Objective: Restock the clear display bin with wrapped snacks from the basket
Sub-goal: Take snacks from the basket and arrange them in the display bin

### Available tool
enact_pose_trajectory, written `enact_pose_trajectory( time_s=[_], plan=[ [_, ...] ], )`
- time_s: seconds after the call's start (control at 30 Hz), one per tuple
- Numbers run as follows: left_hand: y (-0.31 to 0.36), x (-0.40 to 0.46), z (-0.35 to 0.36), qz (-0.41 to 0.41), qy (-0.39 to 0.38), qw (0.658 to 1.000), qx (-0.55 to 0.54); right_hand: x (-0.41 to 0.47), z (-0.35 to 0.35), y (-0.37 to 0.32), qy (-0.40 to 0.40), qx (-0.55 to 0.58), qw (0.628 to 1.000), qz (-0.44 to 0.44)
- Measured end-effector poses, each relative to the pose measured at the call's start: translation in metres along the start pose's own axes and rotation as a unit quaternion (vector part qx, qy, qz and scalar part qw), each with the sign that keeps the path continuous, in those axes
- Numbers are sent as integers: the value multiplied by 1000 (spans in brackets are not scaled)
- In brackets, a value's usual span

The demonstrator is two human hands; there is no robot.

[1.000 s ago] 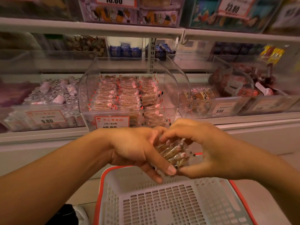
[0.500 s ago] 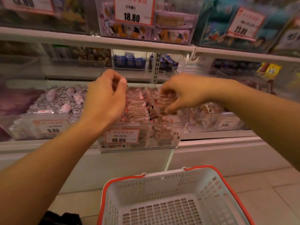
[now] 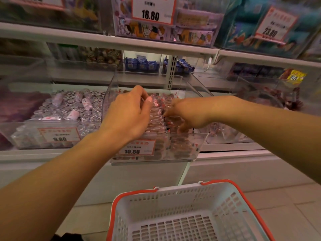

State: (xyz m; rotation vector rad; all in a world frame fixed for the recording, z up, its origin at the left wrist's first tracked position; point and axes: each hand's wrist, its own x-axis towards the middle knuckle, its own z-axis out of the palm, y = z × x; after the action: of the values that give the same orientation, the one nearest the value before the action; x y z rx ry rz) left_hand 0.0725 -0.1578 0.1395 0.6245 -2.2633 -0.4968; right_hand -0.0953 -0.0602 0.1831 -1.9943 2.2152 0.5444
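Observation:
The clear display bin with a 10.80 price label sits on the lower shelf at centre. Rows of wrapped snacks, brown in clear film with red marks, fill it. My left hand is over the bin's left rows, its thumb pinched against curled fingers on a clear wrapper. Reaching in from the right, my right hand points its fingers down into the right row and grips snacks there. The white basket with a red rim stands below on the floor; the part of it in view holds nothing.
A bin of silver-wrapped sweets labelled 9.80 sits to the left. Another clear bin stands to the right. The upper shelf overhangs with boxed goods and price tags. Tiled floor lies beside the basket.
Both hands rose from above the basket, holding a stack of snacks together, and moved into the bin. They have since sunk lower onto the snack rows.

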Motion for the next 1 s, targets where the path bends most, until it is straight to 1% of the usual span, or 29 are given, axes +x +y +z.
enact_pose_trajectory(
  time_s=[0.13,0.37,0.47,0.53,0.6,0.7,0.73,0.83,0.9,1.0],
  plan=[
    [2,-3,2,3,-1,1000,5,-1,0,-2,-15,-29,999,26],
    [4,-7,4,11,-13,1000,1,-7,1,-6,7,-33,998,48],
    [2,-6,3,9,-21,1000,18,-5,1,-8,-12,-38,997,62],
    [0,-5,3,17,-46,997,51,-1,0,-8,-33,-56,996,66],
    [-3,-4,3,31,-75,993,86,2,-3,-8,-51,-32,996,60],
    [-4,-3,3,40,-96,989,104,5,-6,-10,-72,72,993,52],
    [-4,-4,3,40,-99,989,104,5,-6,-11,-76,89,992,51],
    [-5,-4,3,39,-100,989,102,8,0,-11,-95,68,991,59],
    [-6,-5,2,41,-103,989,100,9,3,-10,-84,42,994,61],
    [-8,-6,2,39,-110,988,99,7,1,-8,-34,4,999,41]
  ],
)
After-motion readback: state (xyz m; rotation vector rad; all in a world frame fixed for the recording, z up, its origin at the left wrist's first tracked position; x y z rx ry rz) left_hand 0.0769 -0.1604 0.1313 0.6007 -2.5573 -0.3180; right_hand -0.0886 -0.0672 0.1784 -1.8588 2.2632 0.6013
